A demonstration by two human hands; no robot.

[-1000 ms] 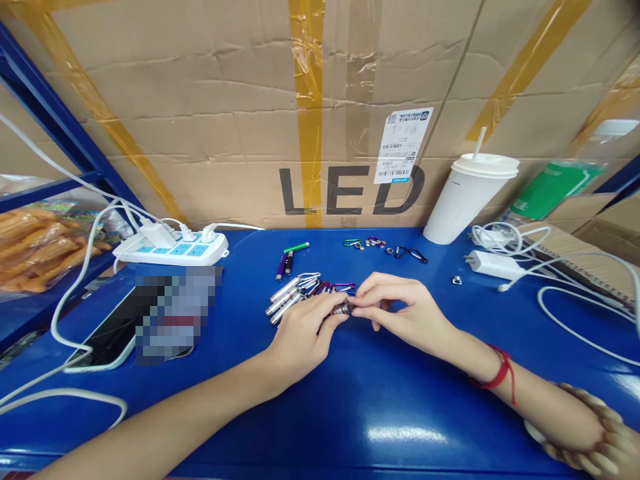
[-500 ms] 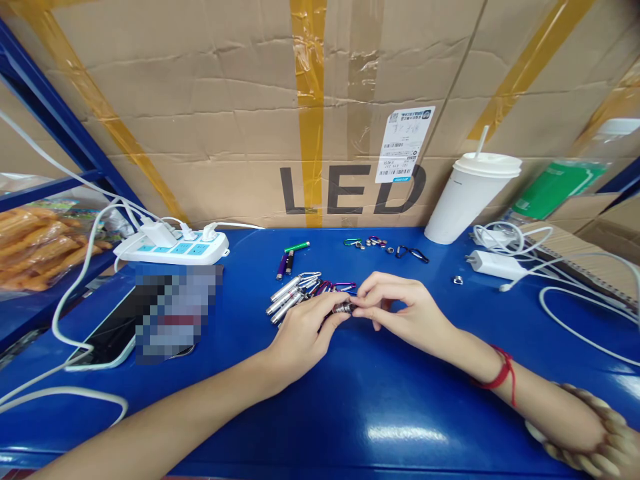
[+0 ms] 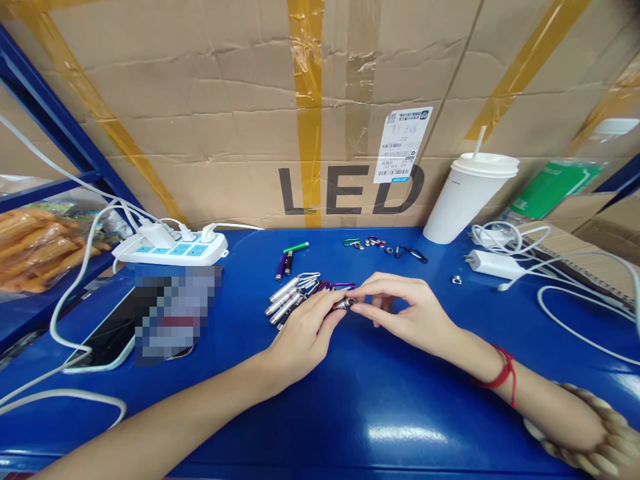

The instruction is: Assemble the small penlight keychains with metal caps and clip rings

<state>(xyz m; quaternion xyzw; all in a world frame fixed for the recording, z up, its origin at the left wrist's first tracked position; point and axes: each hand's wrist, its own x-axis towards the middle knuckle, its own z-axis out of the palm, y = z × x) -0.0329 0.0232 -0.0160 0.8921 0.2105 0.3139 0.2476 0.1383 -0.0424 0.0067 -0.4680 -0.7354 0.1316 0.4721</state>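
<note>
Fingers closed, my left hand holds a small dark penlight whose silver end points right; most of its body is hidden under the hand. At that end, the thumb and index finger of my right hand pinch around the tip. Just beyond my left hand lies a pile of silver penlights, with metal carabiner clips at their upper ends. Farther back rest a green penlight, a purple one and a black one.
Loose clips and small caps lie at the back, a silver cap farther right. Phones and a power strip are left. A white cup, charger and cables stand right; a large carton walls the back.
The right thumb and index finger have spread slightly at the penlight's end, showing more of its silver tip. My left hand has barely moved.
</note>
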